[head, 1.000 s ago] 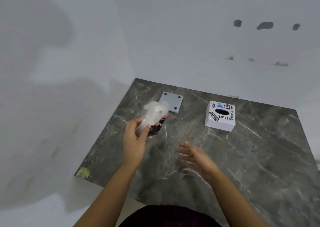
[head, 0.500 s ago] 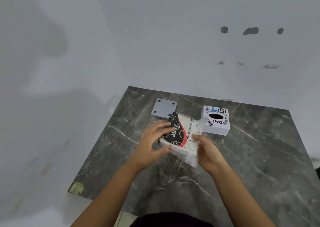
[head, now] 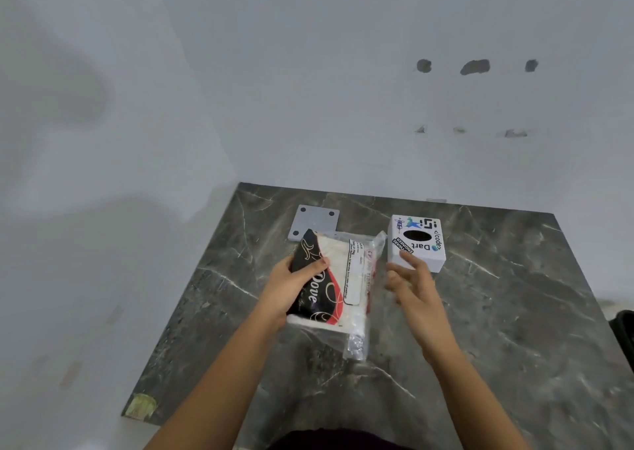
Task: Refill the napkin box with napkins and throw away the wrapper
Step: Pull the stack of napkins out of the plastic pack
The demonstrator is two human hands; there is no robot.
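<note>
**Inspector A:** Risks first. We find the napkin pack [head: 338, 288] gripped by the left hand [head: 291, 290] alone, thumb across the dark printed end, held over the marble table [head: 514, 312]. The right hand [head: 413, 290] sits just beside the pack's clear edge, fingers loosely spread, holding nothing. In our judgement a one-sided grip on slick film could let the pack slip or twist as it is opened.

**Inspector B:** We agree. We also judge that a hard tear could spill napkins onto the table, or knock the napkin box [head: 417, 243] standing just beyond the right hand.

**Inspector A:** Containers. We see the wrapper unopened, so far as we can tell, with white napkins stacked inside.

**Inspector B:** We note the box upright, its oval slot dark; no napkin shows there. We cannot tell what it holds. A grey plate [head: 315, 219] lies behind the pack.
</note>
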